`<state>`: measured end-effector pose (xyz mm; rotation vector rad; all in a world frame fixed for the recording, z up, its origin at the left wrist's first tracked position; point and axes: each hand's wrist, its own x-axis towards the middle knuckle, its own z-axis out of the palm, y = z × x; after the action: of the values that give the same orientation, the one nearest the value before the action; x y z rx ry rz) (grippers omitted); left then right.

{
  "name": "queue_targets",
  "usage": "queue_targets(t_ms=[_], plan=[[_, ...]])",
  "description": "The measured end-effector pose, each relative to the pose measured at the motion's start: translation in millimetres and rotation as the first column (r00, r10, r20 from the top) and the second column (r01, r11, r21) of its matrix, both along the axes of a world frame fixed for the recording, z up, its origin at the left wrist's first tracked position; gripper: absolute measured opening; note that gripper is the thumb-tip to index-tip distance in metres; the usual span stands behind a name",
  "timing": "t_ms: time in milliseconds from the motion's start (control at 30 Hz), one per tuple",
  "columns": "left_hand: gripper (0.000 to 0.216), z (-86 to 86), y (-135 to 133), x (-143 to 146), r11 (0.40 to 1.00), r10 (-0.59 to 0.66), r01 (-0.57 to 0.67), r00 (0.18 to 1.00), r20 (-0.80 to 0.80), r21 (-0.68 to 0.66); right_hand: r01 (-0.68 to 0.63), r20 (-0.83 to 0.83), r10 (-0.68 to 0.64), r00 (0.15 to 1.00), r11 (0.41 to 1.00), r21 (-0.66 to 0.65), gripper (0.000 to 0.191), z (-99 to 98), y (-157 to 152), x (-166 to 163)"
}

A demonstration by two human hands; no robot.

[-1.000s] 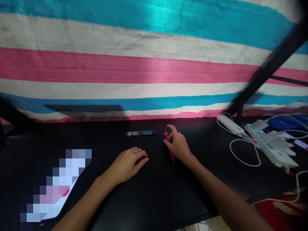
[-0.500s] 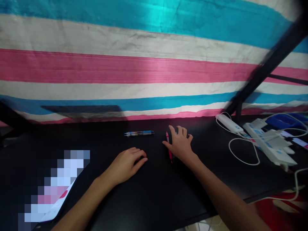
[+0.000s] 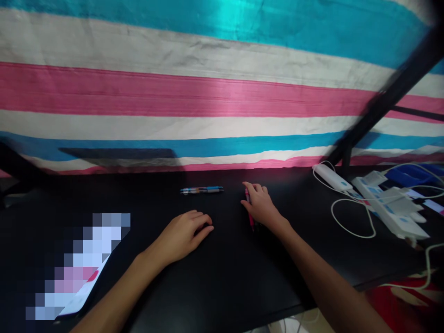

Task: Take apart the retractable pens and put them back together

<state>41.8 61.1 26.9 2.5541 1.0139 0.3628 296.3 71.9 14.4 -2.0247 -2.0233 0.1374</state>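
My right hand (image 3: 260, 202) is closed over a pink pen (image 3: 250, 218), thumb on its left side and fingers curled over its upper part. A darker pen-like thing (image 3: 257, 226) shows beside its lower end, mostly hidden under the hand. My left hand (image 3: 185, 232) rests on the black desk, empty, fingers loosely bent and the thumb apart from them. Beyond and between the hands, a blue and grey pen (image 3: 201, 190) lies crosswise on the desk.
At the right stand a white power strip (image 3: 390, 208) with plugs, a white device (image 3: 332, 178) and looping cables. A lit, blurred-out screen (image 3: 83, 277) lies at the left. A striped sheet (image 3: 222, 99) hangs along the desk's back edge; a dark slanting bar (image 3: 385, 97) crosses at right.
My right hand's spread fingers have closed in on the pink pen, which has shifted slightly right. My left hand and the blue and grey pen have stayed put.
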Motion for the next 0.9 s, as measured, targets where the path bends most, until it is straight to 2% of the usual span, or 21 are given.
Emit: queue_targets(t_ms=[300,400,533,667,767,900], plan=[[0.022,-3.0,0.0,-0.4,1.000,-0.009,0.009,1.000,-0.003,0.005,-0.003,-0.025,0.004,1.000,0.999,0.038,0.060,-3.4,2.7,3.3],[0.023,-3.2,0.4,-0.3,0.998,-0.008,0.008,1.000,0.012,0.067,0.009,-0.012,-0.008,1.000,0.999,0.041,0.064,-1.0,0.4,2.3],[0.025,-5.6,5.3,-1.9,0.974,0.092,-0.101,0.994,0.054,0.201,0.060,0.004,-0.060,0.998,0.998,0.023,0.067,6.5,-5.0,-0.1],[0.038,-12.0,13.5,-5.7,0.924,0.234,-0.244,0.970,0.068,0.295,0.103,0.010,-0.103,0.995,0.995,-0.010,0.066,12.5,-8.2,-1.4],[0.042,-18.1,17.3,-8.3,0.909,0.289,-0.283,0.957,0.026,0.307,0.091,0.004,-0.091,0.996,0.995,-0.031,0.067,14.0,-9.2,-2.8],[0.041,-23.0,17.9,-9.3,0.915,0.303,-0.284,0.953,-0.025,0.287,0.055,-0.003,-0.055,0.998,0.997,-0.050,0.067,14.4,-10.3,-4.7]])
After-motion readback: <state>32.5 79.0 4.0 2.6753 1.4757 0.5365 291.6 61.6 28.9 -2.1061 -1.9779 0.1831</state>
